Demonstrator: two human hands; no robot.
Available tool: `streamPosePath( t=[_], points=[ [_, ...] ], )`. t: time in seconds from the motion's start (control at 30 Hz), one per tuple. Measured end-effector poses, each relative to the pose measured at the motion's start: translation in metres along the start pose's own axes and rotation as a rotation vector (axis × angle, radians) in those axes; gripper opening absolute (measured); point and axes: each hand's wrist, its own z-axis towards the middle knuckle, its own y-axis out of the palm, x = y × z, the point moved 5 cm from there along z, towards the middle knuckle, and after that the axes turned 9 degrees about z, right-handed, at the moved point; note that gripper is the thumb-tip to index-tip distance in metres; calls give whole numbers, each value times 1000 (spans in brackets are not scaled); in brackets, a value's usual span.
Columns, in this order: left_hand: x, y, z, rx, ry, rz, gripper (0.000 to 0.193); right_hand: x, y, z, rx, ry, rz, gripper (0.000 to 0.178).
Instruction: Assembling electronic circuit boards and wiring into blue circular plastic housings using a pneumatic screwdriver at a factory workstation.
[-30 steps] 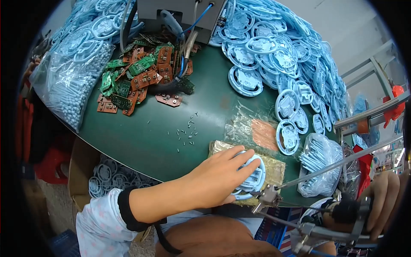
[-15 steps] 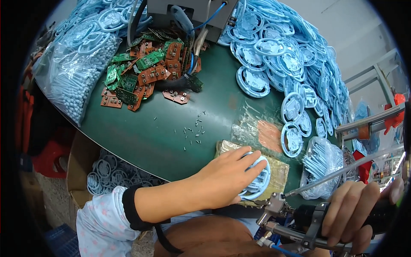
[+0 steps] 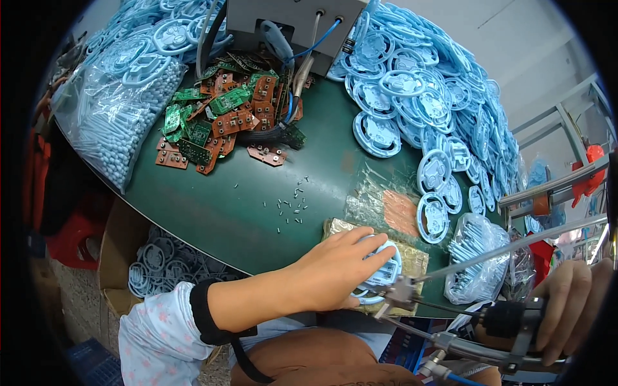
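Observation:
My left hand point(image 3: 335, 267) lies over a light-blue plastic toy steering wheel point(image 3: 388, 273), its fingers on top and the thumb at the near rim. The wheel rests on a tape-wrapped pad point(image 3: 415, 256) at the table's near edge. At the lower right, my right hand point(image 3: 570, 315) is wrapped round the dark body of a screwdriver tool point(image 3: 508, 316). The tool's metal head point(image 3: 402, 293), fed by a hose, hangs at the wheel's right edge. Whether its tip touches the wheel cannot be made out.
Heaped blue wheels point(image 3: 418, 96) cover the table's far right. Green and brown circuit boards point(image 3: 235, 119) lie piled at centre back, below a grey machine point(image 3: 283, 22). Small screws point(image 3: 296, 202) are scattered mid-table. Bags of blue sticks point(image 3: 122, 122) flank both sides; a carton point(image 3: 119, 257) stands below.
My right hand and the tool's dark body have moved right, away from the metal head, and a thin shaft now shows between them. My left hand stays on the wheel.

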Motion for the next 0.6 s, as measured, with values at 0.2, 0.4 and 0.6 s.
streamPosePath(
  t=[0.2, 0.4, 0.6],
  points=[
    [4, -2, 5, 6, 24, -18, 92, -8, -35, -29, -129, 229, -32, 9],
    [-1, -3, 0, -42, -25, -16, 93, 45, -2, -20, 163, 70, -28, 47],
    [6, -6, 6, -48, -5, 18, 89, 41, -25, -16, 115, 69, 43, 11]
  ],
)
